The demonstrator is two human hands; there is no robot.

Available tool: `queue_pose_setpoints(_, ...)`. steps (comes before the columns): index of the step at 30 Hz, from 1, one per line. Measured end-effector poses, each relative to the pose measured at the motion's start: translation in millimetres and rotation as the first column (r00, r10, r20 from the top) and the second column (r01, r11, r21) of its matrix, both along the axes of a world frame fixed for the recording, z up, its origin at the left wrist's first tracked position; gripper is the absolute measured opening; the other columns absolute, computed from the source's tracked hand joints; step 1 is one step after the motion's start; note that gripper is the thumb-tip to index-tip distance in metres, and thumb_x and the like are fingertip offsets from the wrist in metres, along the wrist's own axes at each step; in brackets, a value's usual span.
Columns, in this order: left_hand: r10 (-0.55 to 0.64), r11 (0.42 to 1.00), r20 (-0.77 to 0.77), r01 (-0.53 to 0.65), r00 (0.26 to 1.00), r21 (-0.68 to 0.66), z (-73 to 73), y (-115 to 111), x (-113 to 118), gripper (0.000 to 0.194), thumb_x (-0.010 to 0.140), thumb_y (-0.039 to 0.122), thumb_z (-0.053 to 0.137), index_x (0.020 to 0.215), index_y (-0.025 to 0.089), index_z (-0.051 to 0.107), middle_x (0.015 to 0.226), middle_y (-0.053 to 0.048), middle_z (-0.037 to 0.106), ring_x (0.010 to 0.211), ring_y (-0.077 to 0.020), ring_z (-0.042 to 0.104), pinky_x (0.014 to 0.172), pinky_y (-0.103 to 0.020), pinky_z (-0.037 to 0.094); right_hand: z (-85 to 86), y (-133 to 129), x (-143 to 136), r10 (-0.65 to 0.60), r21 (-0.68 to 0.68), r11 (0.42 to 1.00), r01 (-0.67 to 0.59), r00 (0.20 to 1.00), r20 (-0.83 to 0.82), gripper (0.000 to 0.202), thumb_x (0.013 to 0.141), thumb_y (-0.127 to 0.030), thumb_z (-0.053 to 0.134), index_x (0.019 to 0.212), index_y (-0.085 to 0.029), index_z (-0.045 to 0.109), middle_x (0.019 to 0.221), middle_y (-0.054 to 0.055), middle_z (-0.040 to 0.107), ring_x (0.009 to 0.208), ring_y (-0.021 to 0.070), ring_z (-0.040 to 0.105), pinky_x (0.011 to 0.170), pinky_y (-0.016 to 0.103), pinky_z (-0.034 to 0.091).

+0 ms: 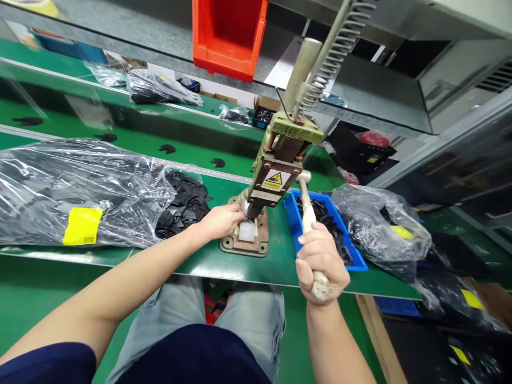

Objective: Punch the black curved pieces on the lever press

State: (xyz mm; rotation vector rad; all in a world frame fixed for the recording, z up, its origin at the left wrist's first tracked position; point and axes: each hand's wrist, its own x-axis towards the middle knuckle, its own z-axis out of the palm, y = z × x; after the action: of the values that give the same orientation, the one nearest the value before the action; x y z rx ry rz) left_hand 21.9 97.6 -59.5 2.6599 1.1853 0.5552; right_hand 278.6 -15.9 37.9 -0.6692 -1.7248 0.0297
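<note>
My right hand (323, 262) is wrapped round the pale lever handle (307, 205) of a green hand press (276, 154). My left hand (224, 220) reaches in beside the press head, fingertips together just above the base plate (244, 246). Whatever those fingers pinch is hidden or too small to name. A whitish block (247, 231) sits on the base, right below the press head. To the left of the press is a heap of flat black curved parts (184, 200), spilling from a clear plastic bag (80, 181). A blue bin (298, 226) with black parts stands right of the press.
A red-orange bin (230, 40) rests on the metal shelf (120, 45) above. Behind the bench, several black parts lie spaced along a green conveyor belt (188, 157). Another clear bag (384, 224) lies at the right. The bench edge (256, 282) runs just before my lap.
</note>
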Motion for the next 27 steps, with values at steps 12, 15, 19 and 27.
queue_pose_setpoints(12, 0.332, 0.911, -0.47, -0.408, 0.818, -0.066, 43.4, 100, -116, 0.039, 0.094, 0.027, 0.058, 0.129, 0.017, 0.074, 0.128, -0.017, 0.075, 0.119, -0.0321, 0.069, 0.106, -0.041, 0.05, -17.7, 5, -5, -0.01, 0.053, 0.998, 0.016, 0.992, -0.124, 0.019, 0.079, -0.018, 0.07, 0.065, -0.024, 0.059, 0.066, -0.004, 0.063, 0.076, 0.0205, 0.068, 0.103, 0.062, 0.055)
queue_pose_setpoints(15, 0.365, 0.861, -0.543, -0.497, 0.756, -0.113, 38.2, 131, -142, 0.051, 0.086, 0.025, 0.065, 0.136, 0.017, 0.073, 0.132, -0.02, 0.073, 0.122, -0.0363, 0.067, 0.106, -0.044, 0.049, -19.4, 7, -7, -0.007, 0.074, 0.997, 0.018, 0.989, -0.148, 0.019, 0.079, -0.016, 0.069, 0.065, -0.024, 0.059, 0.066, -0.004, 0.062, 0.075, 0.0204, 0.067, 0.102, 0.062, 0.055)
queue_pose_setpoints(19, 0.39, 0.84, -0.569, -0.533, 0.724, -0.102, 21.0, 149, -149, 0.06, 0.08, 0.027, 0.07, 0.14, 0.022, 0.071, 0.136, -0.018, 0.072, 0.127, -0.036, 0.063, 0.109, -0.044, 0.048, -20.6, 8, -7, -0.009, 0.093, 0.995, 0.023, 0.989, -0.148, 0.019, 0.081, -0.018, 0.068, 0.066, -0.024, 0.059, 0.066, -0.003, 0.062, 0.075, 0.0205, 0.067, 0.101, 0.061, 0.056)
queue_pose_setpoints(27, 0.327, 0.822, -0.568, -0.523, 0.756, -0.223, 9.0, 170, -145, 0.059, 0.074, 0.04, 0.081, 0.131, 0.025, 0.075, 0.134, -0.013, 0.075, 0.118, -0.0303, 0.069, 0.103, -0.033, 0.051, -20.0, 5, -4, -0.001, 0.084, 0.996, 0.011, 0.992, -0.124, 0.019, 0.083, -0.016, 0.068, 0.067, -0.022, 0.06, 0.07, -0.003, 0.063, 0.079, 0.0195, 0.067, 0.102, 0.06, 0.055)
